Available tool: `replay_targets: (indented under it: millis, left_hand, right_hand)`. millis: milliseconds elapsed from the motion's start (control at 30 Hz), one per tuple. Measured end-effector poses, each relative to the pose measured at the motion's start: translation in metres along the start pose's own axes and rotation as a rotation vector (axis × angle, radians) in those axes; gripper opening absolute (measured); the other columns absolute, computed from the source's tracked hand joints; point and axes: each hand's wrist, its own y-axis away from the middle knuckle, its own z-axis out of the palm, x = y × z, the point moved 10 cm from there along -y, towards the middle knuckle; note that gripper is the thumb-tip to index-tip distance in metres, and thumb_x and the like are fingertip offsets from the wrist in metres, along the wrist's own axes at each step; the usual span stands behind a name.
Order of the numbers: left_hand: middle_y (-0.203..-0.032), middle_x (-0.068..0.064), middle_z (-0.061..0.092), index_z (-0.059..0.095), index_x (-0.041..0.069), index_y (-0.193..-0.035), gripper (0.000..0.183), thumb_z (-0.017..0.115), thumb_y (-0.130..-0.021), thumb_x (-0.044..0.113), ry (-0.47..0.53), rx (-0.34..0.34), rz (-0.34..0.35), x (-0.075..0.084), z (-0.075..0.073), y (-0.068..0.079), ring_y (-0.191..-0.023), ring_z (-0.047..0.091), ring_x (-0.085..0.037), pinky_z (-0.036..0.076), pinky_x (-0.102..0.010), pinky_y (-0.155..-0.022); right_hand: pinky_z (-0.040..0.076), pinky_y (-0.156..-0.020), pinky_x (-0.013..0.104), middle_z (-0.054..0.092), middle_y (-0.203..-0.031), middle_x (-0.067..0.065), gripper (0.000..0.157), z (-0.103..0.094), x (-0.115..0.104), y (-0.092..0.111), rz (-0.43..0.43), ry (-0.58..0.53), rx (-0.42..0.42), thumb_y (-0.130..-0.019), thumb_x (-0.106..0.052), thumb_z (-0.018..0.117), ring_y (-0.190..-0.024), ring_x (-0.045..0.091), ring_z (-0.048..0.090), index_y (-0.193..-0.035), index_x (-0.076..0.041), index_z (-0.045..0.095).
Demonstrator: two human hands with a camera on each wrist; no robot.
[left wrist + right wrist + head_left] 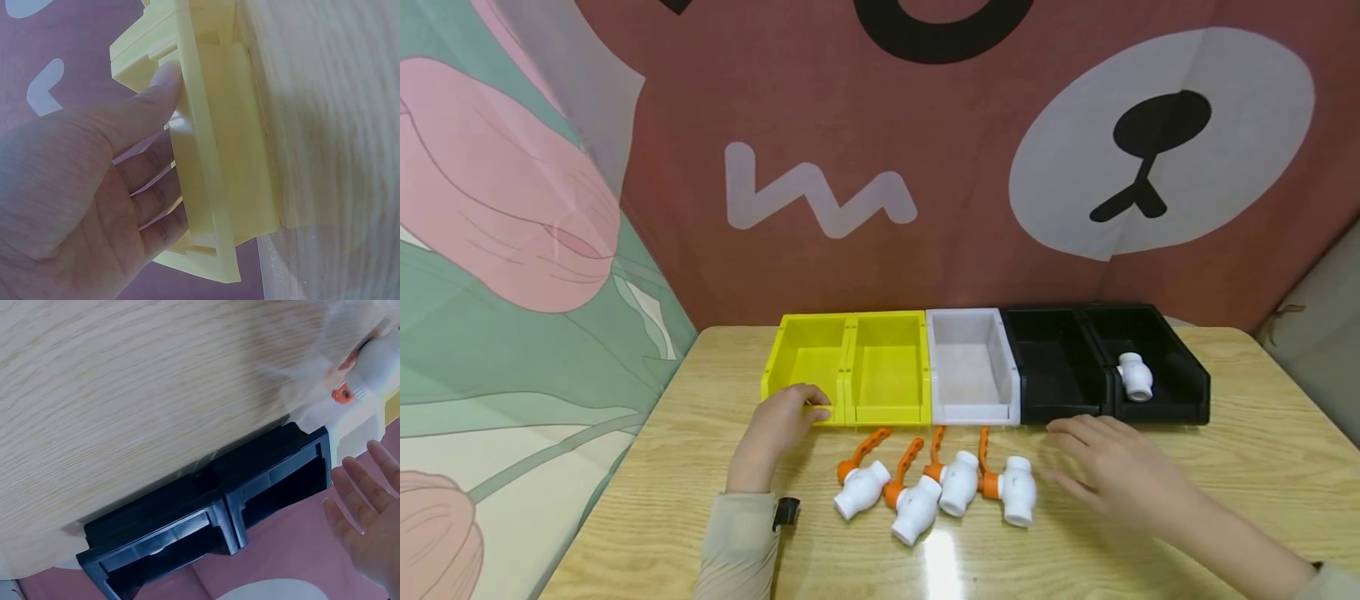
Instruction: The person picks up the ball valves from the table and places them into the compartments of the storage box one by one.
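Observation:
My left hand (785, 421) reaches over the front of the leftmost yellow bin (811, 337). In the left wrist view its thumb touches the bin's front lip (203, 134), and the other fingertips are hidden behind that lip; no held object shows. My right hand (1112, 467) hovers in front of the black bins, holding nothing, fingers extended. Several white ball valves (958, 483) with orange lever handles lie in a row on the table between the hands. Another white valve (1136, 377) sits in the rightmost black bin (1198, 396); no handle shows on it.
The bins stand side by side along the table's back: two yellow, a white bin (973, 354) in the middle, two black. A printed cloth (955, 267) hangs directly behind them. The wooden table (647, 517) spreads out in front.

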Motion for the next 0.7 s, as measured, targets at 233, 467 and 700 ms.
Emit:
replay_targets:
  millis: [233,467,700]
  left_hand:
    - [-0.101,-0.002,0.07,0.073,0.013,-0.1,0.012,0.073,-0.09,0.019,-0.002,-0.001,0.009,0.0,0.001,-0.002,-0.092,0.065,-0.023,0.053,-0.043,-0.082]
    - [-0.102,-0.001,0.07,0.074,0.013,-0.101,0.012,0.073,-0.09,0.019,0.0,-0.006,0.0,-0.002,0.002,-0.003,-0.093,0.065,-0.023,0.053,-0.043,-0.083]
    - [-0.102,0.0,0.07,0.074,0.014,-0.101,0.012,0.073,-0.091,0.02,-0.002,-0.01,-0.005,-0.003,0.003,-0.003,-0.093,0.065,-0.022,0.053,-0.043,-0.083]
  right_hand:
    - [0.053,-0.087,0.048,0.067,-0.112,0.001,0.038,0.007,-0.012,-0.003,-0.003,-0.021,-0.049,-0.082,-0.046,0.076,-0.103,0.022,0.063,-0.107,-0.017,0.072]
    - [0.052,-0.087,0.049,0.067,-0.114,0.001,0.041,0.012,-0.025,-0.006,-0.038,-0.041,-0.053,-0.087,-0.053,0.07,-0.105,0.022,0.062,-0.109,-0.019,0.071]
    - [0.052,-0.088,0.05,0.065,-0.117,0.003,0.045,0.021,-0.035,-0.009,-0.066,-0.05,-0.064,-0.085,-0.055,0.071,-0.107,0.024,0.062,-0.109,-0.018,0.071]
